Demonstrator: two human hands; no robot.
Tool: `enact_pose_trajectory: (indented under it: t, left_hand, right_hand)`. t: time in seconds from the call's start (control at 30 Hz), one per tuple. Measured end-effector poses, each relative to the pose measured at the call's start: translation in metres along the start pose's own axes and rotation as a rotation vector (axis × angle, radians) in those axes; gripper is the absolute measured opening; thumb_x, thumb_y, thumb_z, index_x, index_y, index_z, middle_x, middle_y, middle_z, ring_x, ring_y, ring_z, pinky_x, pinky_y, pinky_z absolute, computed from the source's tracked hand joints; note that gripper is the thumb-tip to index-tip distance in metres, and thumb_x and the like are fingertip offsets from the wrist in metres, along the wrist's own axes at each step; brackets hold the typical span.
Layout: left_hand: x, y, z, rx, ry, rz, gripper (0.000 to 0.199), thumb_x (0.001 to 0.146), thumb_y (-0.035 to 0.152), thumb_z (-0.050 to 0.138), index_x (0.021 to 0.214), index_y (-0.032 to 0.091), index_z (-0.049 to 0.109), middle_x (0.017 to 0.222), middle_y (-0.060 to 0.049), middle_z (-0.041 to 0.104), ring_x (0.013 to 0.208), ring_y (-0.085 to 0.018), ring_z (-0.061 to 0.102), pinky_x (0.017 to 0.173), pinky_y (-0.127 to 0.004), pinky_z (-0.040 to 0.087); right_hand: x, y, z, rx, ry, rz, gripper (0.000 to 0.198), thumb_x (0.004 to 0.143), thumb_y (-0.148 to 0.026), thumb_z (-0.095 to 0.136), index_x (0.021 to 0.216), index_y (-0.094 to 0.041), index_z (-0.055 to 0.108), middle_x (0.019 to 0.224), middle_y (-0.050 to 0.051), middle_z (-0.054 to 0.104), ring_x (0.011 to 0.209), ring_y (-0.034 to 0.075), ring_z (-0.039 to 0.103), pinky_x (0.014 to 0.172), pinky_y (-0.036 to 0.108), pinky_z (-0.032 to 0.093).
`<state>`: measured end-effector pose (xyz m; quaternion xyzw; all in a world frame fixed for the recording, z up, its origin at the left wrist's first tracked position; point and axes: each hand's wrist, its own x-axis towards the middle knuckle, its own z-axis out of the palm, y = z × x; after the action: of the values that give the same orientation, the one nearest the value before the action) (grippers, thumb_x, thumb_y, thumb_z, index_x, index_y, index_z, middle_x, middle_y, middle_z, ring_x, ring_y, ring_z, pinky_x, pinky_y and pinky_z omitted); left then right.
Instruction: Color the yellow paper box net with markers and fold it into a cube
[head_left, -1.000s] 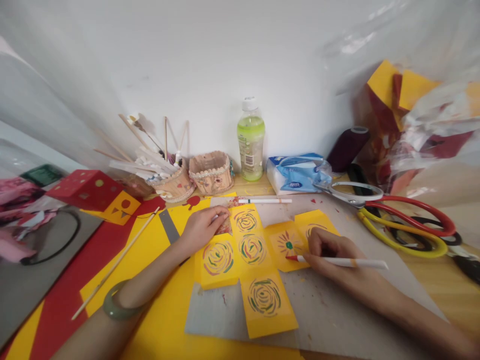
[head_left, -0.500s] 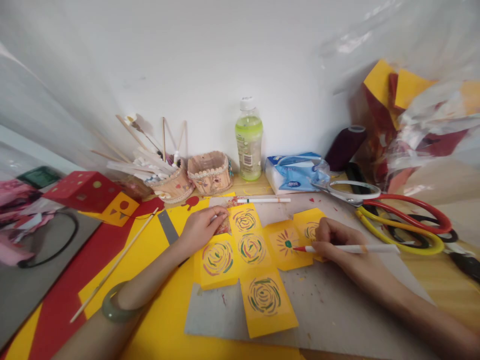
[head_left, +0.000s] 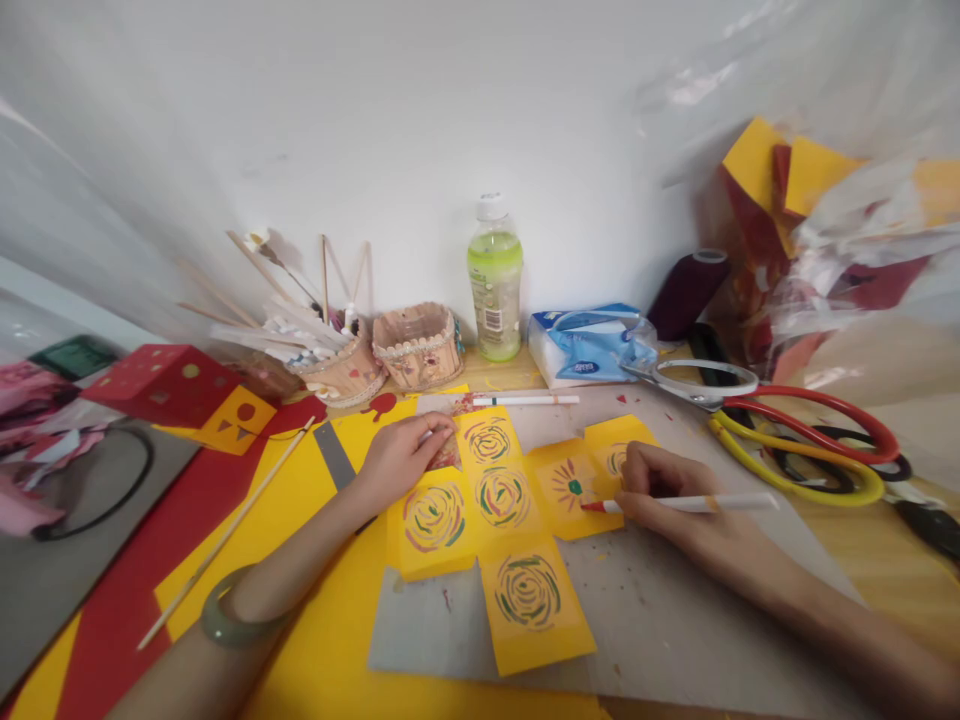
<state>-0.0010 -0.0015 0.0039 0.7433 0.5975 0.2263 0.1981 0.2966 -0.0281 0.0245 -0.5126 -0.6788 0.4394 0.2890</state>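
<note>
From the head camera I have both hands in view over the yellow cutout (head_left: 514,543), a cross of square panels lying on the grey board (head_left: 660,620). The right hand (head_left: 664,490) has its thumb and fingers pinched closed around a red marker (head_left: 705,504), whose pale barrel runs back across the hand, nearly level. Its red tip points away from the fingertips toward the cutout's right arm, at the lower right of the rayed figure with the green centre; I can't tell whether it touches the paper. The fingers themselves sit over that arm's right edge, partly covering the drawing on the outermost panel. The left hand (head_left: 401,455) rests at the cutout's upper left, fingers curled together just beside the top panel and above the left one with its swirl. Something pale shows by its fingertips, too small for me to name, so I can't say how firmly they are closed or on what. Just beyond the top panel I see a second marker (head_left: 525,400) lying flat, and well to the right, the scissors (head_left: 810,425).
</note>
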Motion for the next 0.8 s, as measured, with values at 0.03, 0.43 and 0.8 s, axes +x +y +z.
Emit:
enact_pose_trajectory:
  t: [0.03,0.43,0.8]
  left_hand:
    - [0.0002,0.0000,0.0000,0.002,-0.001,0.000,0.019,0.086,0.030,0.044,0.091,0.023,0.062,0.094,0.002,0.069,0.085,-0.017,0.062,0.072,-0.026,0.044]
    - [0.0005,0.0013,-0.0001,0.005,-0.003,-0.002,0.021,0.086,0.030,0.043,0.091,0.024,0.062,0.095,0.001,0.068,0.085,-0.017,0.062,0.074,-0.026,0.045]
    - [0.0004,0.0009,-0.0002,-0.004,-0.001,0.005,0.020,0.086,0.030,0.043,0.091,0.023,0.062,0.096,0.002,0.068,0.086,-0.016,0.062,0.075,-0.026,0.044]
  right_hand:
    - [-0.0002,0.0009,-0.0001,-0.005,0.002,0.000,0.025,0.073,-0.024,0.050,0.057,-0.022,0.031,0.055,-0.006,0.034,0.052,0.011,0.031,0.047,0.024,0.026]
    - [-0.0001,-0.0023,-0.0002,-0.014,0.018,0.017,0.027,0.074,-0.025,0.051,0.056,-0.022,0.031,0.055,-0.005,0.034,0.052,0.011,0.032,0.047,0.024,0.028]
    - [0.0001,-0.0011,-0.0009,-0.002,0.018,0.024,0.025,0.074,-0.025,0.050,0.057,-0.022,0.032,0.055,-0.005,0.035,0.051,0.011,0.032,0.046,0.024,0.027]
